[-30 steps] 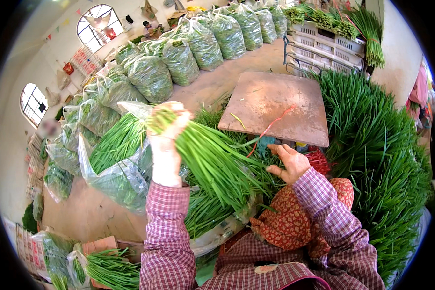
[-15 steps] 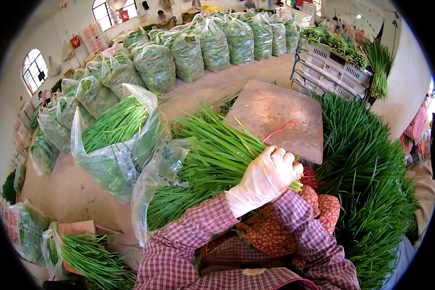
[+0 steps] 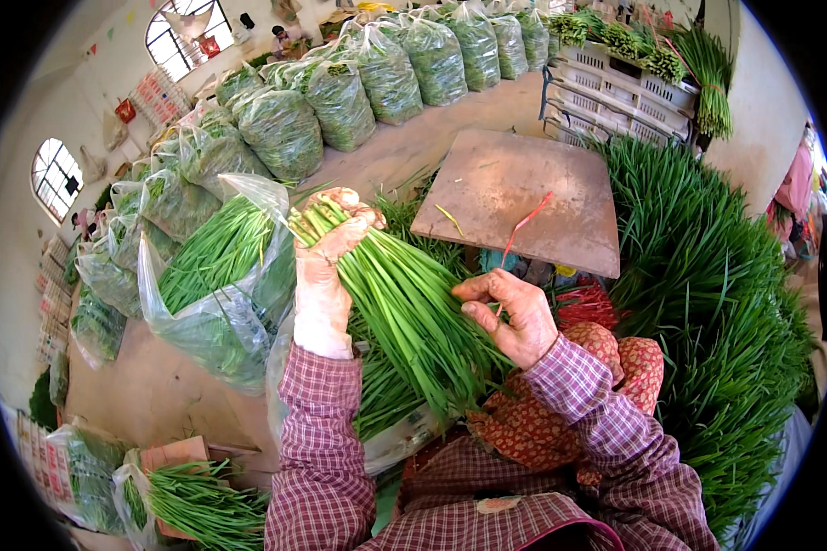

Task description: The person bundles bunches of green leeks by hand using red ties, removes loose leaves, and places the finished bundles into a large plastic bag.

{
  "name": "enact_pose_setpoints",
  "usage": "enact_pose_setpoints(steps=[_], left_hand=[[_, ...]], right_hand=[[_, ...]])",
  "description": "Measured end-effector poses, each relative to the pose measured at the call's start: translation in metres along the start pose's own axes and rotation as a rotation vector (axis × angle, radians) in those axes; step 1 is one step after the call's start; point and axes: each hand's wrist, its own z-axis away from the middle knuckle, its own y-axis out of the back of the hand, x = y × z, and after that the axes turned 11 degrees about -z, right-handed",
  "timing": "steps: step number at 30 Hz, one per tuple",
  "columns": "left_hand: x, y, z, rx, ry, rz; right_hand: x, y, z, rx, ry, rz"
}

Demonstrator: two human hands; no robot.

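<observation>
"Where's the bundle of green stalks [image 3: 404, 298]?"

"In the left hand [image 3: 326, 259], closed round it near the cut ends; from there it fans down and rightward, leaves just beside the right hand [image 3: 516, 320]."

"And that one?"

"Narrow, thumb near forefinger. A red strip [image 3: 527, 221] runs from the worktop [image 3: 515, 179] to its fingers, but I can't tell whether they pinch it."

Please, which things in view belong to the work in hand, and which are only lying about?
In the work:
- left hand, gripping green bunch
- right hand, apparently pinching red strip

Apparently just around:
- filled bags
- white crates
</observation>
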Motion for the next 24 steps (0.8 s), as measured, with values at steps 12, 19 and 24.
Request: enact_pose_setpoints(steps=[12,19,24], left_hand=[[-0.001,0.024,-0.003,-0.012,0.013,0.041],[-0.006,0.027,-0.005,0.017,0.034,0.025],[-0.007,0.031,-0.004,-0.040,0.050,0.086]], right_hand=[[-0.003,-0.019,0.004,-0.111,0.010,0.063],[-0.014,-0.029,0.008,-0.135,0.179,0.279],[0.003,-0.039,0.018,-0.135,0.170,0.528]])
